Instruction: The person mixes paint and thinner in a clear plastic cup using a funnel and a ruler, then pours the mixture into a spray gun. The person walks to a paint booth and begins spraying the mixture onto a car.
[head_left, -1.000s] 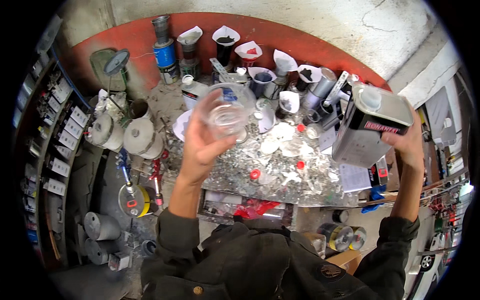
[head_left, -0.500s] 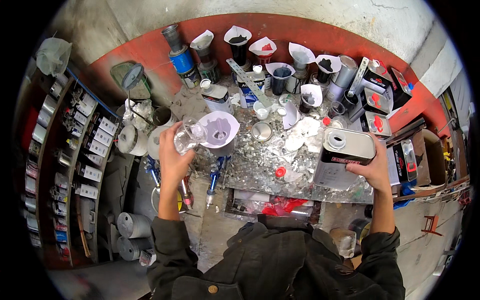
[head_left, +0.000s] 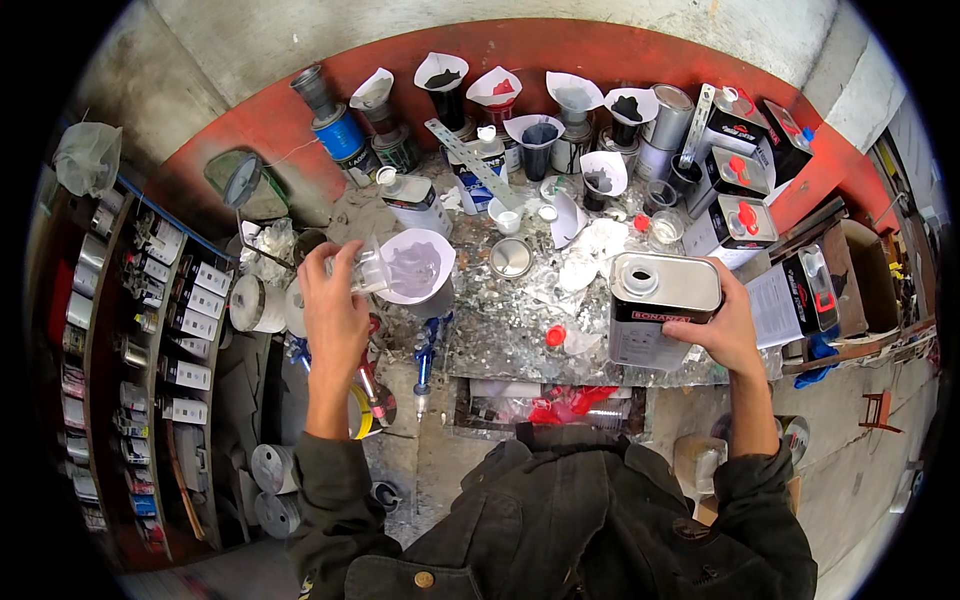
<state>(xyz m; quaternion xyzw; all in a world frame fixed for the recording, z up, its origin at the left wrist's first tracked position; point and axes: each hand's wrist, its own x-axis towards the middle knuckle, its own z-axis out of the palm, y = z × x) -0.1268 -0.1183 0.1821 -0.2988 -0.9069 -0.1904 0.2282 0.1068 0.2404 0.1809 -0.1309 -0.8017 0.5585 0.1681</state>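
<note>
And here's the left hand, fingers bent and gripping the side of a clear plastic cup, the cup tipped over with its mouth toward three o'clock! Its lip sits right at the nine o'clock rim of a white paper liner, which flares out of a larger cup and shows purplish-grey paint inside. Any liquid running between them is too hard to make out.

Over at three o'clock from that liner, the right hand has a rectangular metal can, thumb pressed across the front face, fingers wrapped round behind; how closely those hidden fingers lie together, I can't tell. The can is upright, its spout uncapped and facing up. Does its base touch the bench? Can't tell!

Around the can now: a red cap lies at nine o'clock, crumpled white scraps at ten, red-topped cans at one. Back to the liner: a white-capped can stands at twelve, a round metal lid or tin at three, and a blue spray gun hangs at six, by the bench edge.
</note>
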